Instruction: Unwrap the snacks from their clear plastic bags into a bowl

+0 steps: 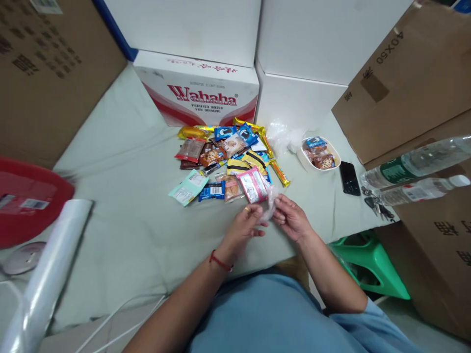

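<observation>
A crumpled clear plastic bag [271,202] is pinched between my two hands, just in front of a pile of wrapped snacks. My left hand [245,226] grips its left side with thumb and forefinger; a red cord circles the wrist. On the other side, the fingertips of my right hand [293,218] are closed on the plastic. Directly beyond the bag lies a pink-and-white snack packet [253,185]. Around it are a blue packet [212,191], a mint-green packet [189,187], a yellow-and-black packet [255,161] and several other snacks.
A white plastic bowl [319,167] with snacks stands right of more crumpled clear plastic [281,137]. Beyond it are a phone [349,178], keys [379,208] and two bottles [412,162]. A Wahaha carton [206,95] backs the pile. At left lie a plastic roll [55,274] and a red object [29,196].
</observation>
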`<state>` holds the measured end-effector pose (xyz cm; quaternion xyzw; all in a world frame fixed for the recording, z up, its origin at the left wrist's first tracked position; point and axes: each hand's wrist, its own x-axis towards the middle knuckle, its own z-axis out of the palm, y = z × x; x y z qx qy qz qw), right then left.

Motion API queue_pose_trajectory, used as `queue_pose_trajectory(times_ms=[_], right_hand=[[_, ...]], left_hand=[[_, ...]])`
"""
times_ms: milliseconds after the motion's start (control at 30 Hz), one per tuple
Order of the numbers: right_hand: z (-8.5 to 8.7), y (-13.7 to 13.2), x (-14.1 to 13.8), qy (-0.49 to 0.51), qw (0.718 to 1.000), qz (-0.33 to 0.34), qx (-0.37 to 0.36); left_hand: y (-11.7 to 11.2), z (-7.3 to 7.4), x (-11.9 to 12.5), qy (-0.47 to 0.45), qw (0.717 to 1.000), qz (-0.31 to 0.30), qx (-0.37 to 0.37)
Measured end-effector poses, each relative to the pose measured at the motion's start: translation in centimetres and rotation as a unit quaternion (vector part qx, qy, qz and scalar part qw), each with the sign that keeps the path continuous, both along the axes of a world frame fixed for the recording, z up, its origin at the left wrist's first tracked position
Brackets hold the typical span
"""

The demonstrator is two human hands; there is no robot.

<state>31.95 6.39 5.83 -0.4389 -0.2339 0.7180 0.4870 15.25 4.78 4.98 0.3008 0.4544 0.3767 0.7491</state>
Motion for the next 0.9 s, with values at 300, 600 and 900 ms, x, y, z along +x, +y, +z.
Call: queue_pose_trajectory(times_ms=[300,600,900], right_hand=[[0.2,-0.8,1.5,-0.059,0.989,0.033,0.132],[2.2,0.8,3.6,-0.191,0.970,0.133,0.072],[0.8,-0.5,-0.4,-0.203,0.958,0.186,0.076]], left_hand=[[-0.5,-1.5,-3.1,0.116,0.974,0.113,0.159],[0.3,-0.5,-4.3,0.220,0.893,0.041,0.390],[-0.7,-0.2,-4.0,0.339,0.852,0.173,0.360]])
